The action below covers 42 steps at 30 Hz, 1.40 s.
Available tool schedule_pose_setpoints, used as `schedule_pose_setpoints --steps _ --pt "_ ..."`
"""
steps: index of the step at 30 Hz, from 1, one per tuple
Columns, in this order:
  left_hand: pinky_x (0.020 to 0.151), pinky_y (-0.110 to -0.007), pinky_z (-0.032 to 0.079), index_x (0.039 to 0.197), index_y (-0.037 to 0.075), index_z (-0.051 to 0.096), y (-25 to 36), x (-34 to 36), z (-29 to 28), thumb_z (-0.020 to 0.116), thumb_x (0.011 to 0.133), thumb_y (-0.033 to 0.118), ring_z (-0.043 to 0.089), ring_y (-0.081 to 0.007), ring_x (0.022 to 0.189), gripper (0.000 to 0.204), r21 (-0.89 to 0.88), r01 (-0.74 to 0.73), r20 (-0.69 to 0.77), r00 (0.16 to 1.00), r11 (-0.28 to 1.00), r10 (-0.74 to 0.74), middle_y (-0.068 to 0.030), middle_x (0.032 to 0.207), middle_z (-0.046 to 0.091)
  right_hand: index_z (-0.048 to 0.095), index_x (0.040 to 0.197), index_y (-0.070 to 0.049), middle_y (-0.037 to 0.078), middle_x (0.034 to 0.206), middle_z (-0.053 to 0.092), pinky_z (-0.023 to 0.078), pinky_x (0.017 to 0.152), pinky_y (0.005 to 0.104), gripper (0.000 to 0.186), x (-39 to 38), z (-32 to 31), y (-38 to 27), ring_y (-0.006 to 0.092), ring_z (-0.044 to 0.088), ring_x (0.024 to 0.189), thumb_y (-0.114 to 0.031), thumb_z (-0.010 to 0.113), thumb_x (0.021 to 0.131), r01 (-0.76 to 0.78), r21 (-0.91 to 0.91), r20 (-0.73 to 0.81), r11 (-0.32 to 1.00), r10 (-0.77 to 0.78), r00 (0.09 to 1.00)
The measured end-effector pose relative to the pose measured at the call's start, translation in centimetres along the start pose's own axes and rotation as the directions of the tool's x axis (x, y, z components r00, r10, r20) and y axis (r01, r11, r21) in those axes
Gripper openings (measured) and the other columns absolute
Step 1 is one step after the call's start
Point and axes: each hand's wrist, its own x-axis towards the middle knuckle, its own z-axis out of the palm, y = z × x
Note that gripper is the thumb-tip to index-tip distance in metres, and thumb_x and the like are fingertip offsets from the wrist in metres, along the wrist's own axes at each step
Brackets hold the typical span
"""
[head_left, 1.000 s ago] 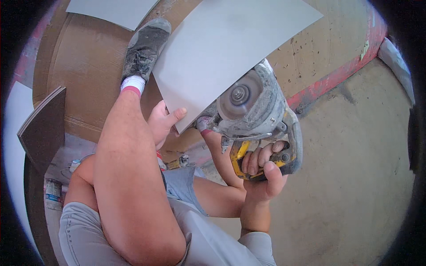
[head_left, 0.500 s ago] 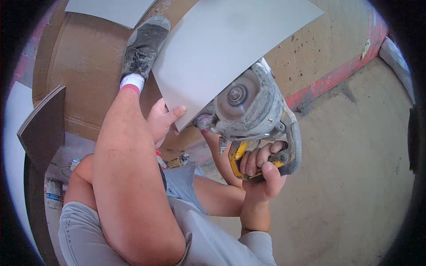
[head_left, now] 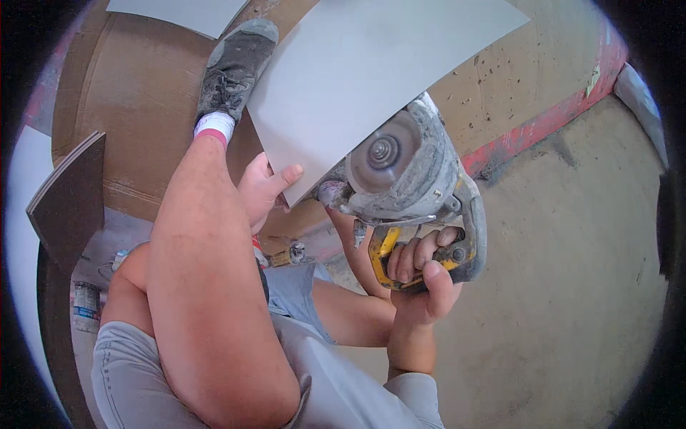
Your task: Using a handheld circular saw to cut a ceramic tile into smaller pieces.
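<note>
A large white tile (head_left: 379,71) slants across the top middle, over cardboard. My left hand (head_left: 264,187) grips its near corner, thumb on top and the other fingers partly hidden beneath. In my right hand (head_left: 429,264) is a dusty handheld tile cutter (head_left: 439,182) with a yellow and black handle, fingers wrapped through the grip. Its round blade (head_left: 382,154) looks blurred around the hub and lies right at the tile's lower right edge; whether they touch is hard to make out. My shoe (head_left: 236,68) is beside the tile's left edge.
Brown cardboard (head_left: 143,114) lies under the tile and shoe. Another white tile (head_left: 182,13) shows at the top left. Dark-backed tiles (head_left: 68,204) stand at the left, near a small can (head_left: 86,307). A red strip (head_left: 536,132) borders the concrete floor (head_left: 564,286) at right.
The view has shifted very slightly. Both hands keep their grips, and the tile cutter stays at the tile's edge with almost no visible movement.
</note>
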Motion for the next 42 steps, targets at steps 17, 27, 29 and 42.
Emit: schedule_pose_setpoints --steps 17,27,29,42 --pt "0.056 -0.027 0.050 0.130 0.002 0.053 0.6 -0.2 -1.0 0.076 0.091 0.044 0.065 -0.0138 0.088 0.061 0.017 0.006 0.020 1.000 1.000 -0.006 -0.0063 0.110 0.067 0.041 0.120 -0.004 0.005 0.079 0.046 0.044 0.055 0.0343 0.040 -0.7 0.9 1.0 0.0158 0.047 0.057 -0.012 0.061 0.086 -0.012 -0.002 -0.026 1.000 0.012 1.000" --pt "0.056 -0.026 0.050 0.128 0.003 0.055 4.8 -2.1 2.8 0.075 0.093 0.041 0.066 -0.0130 0.088 0.056 0.013 -0.014 -0.001 1.000 1.000 0.014 -0.0054 0.109 0.068 0.041 0.119 -0.005 0.005 0.078 0.047 0.045 0.054 0.0353 0.039 -0.4 2.1 -4.0 0.0165 0.048 0.056 -0.012 0.061 0.086 -0.004 0.016 -0.017 1.000 0.004 1.000" --pt "0.056 -0.026 0.050 0.128 0.003 0.055 5.9 -2.6 3.8 0.075 0.093 0.041 0.066 -0.0129 0.087 0.056 0.018 -0.011 -0.001 1.000 1.000 0.011 -0.0053 0.108 0.068 0.041 0.119 -0.005 0.005 0.078 0.047 0.045 0.054 0.0354 0.039 -0.3 2.4 -5.4 0.0166 0.048 0.056 -0.012 0.062 0.086 -0.008 0.019 -0.014 1.000 0.008 1.000" --pt "0.057 -0.027 0.051 0.129 0.003 0.054 8.3 -3.0 5.3 0.077 0.091 0.043 0.066 -0.0129 0.089 0.060 0.006 -0.001 -0.006 1.000 1.000 0.001 -0.0058 0.110 0.067 0.041 0.118 -0.012 0.004 0.074 0.048 0.045 0.060 0.0371 0.040 -0.1 2.8 -7.4 0.0182 0.050 0.060 -0.013 0.068 0.087 -0.068 0.072 -0.013 0.995 0.069 0.998"
